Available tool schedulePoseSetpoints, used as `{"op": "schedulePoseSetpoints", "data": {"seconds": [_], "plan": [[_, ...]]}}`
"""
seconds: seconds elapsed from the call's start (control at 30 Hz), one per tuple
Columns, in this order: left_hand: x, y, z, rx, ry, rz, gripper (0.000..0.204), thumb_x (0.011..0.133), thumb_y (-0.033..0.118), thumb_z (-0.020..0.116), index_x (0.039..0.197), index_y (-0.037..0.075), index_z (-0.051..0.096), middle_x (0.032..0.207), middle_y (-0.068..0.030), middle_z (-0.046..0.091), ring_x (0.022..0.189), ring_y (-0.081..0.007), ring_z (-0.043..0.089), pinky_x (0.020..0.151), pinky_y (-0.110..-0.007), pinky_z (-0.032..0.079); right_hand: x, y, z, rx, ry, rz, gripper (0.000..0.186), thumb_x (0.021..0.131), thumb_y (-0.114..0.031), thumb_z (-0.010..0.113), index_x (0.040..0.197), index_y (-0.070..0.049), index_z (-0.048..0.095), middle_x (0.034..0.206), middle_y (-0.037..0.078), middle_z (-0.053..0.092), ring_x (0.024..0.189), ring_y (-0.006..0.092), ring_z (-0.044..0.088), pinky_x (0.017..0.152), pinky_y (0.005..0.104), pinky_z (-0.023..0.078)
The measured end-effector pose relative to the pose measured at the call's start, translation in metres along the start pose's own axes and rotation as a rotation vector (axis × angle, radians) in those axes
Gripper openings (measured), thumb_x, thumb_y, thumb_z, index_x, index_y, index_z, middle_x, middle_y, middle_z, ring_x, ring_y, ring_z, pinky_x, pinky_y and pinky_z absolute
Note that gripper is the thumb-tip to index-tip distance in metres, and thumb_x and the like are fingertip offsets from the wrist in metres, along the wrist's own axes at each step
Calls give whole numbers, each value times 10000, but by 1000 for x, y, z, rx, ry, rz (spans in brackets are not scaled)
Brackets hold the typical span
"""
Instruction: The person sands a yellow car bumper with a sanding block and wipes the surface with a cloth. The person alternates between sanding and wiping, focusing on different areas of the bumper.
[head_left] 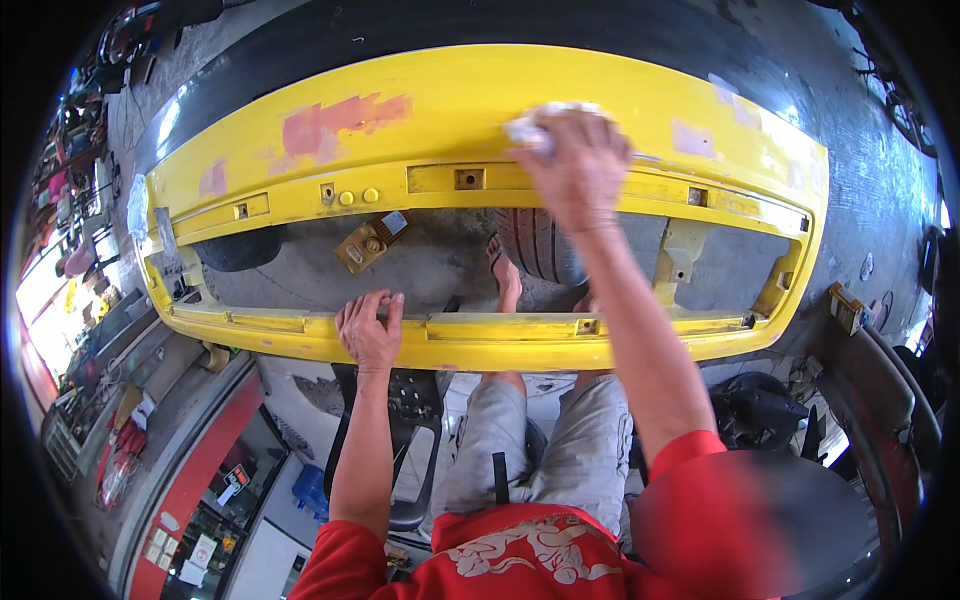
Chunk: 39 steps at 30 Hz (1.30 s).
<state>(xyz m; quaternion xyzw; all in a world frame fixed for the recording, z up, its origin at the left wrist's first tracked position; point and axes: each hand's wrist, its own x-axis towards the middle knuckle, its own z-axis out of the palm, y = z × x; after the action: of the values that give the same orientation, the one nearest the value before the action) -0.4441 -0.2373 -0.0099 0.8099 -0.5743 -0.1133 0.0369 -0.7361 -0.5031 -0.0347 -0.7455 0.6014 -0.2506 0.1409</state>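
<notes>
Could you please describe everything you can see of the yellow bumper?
The bumper is a long, curved yellow panel lying across the view, inner side toward the person. Pinkish sanded or filler patches mark its upper face. A wide opening runs through its middle, with square mounting holes and small brackets along the rails. The left hand rests on the near rail; the right hand presses a pale wad against the upper face. A tyre shows through the opening.

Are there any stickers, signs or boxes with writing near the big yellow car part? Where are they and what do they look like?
Small signs or cards: lower left, behind glass beside a red frame; rectangular, red, black and white.
Row of pale stickers: bottom left on the red frame; small squares.
Yellow bumper: no labels, only pink and grey patches where the right hand presses a white cloth.
</notes>
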Motion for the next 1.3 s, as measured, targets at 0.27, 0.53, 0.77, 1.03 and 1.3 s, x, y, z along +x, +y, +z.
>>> {"op": "schedulePoseSetpoints", "data": {"seconds": [0.27, 0.53, 0.77, 1.03, 1.3], "plan": [[0, 7, 1, 20, 22, 2, 220, 963, 380, 817, 984, 162, 801, 923, 30, 794, 911, -251, 720, 965, -430, 498, -10, 163, -104, -342, -147, 368, 682, 765, -548, 954, 1296, -161, 771, 1370, 77, 710, 1322, 323, 624, 1116, 541, 480], [2, 7, 2, 24, 8, -3, 218, 957, 381, 818, 957, 166, 788, 909, 44, 782, 902, -246, 708, 949, -429, 492, 19, 27, -32, -289, -233, 168, 712, 766, -557, 930, 1315, -152, 727, 1361, 110, 677, 1341, 338, 584, 1088, 572, 444], [2, 7, 0, 27, -2, 6, 210, 950, 375, 819, 958, 167, 791, 912, 39, 780, 901, -249, 706, 933, -429, 491, 33, 33, -54, -262, -346, 178, 736, 743, -463, 927, 1366, -149, 691, 1367, 125, 675, 1350, 365, 583, 1101, 586, 449], [2, 5, -1, -3, 19, 7, 199, 950, 364, 823, 974, 168, 802, 929, 35, 790, 911, -240, 715, 924, -424, 499, 26, 103, -86, -339, -397, 347, 760, 778, -393, 913, 1440, -116, 665, 1448, 157, 664, 1355, 389, 608, 1124, 535, 501], [2, 5, 0, -7, 28, 2, 198, 942, 363, 821, 970, 170, 792, 923, 26, 788, 917, -254, 711, 938, -435, 491, 31, -8, -23, -207, -293, 157, 647, 760, -513, 961, 1265, -157, 768, 1351, 75, 709, 1317, 339, 609, 1079, 550, 457]]}}
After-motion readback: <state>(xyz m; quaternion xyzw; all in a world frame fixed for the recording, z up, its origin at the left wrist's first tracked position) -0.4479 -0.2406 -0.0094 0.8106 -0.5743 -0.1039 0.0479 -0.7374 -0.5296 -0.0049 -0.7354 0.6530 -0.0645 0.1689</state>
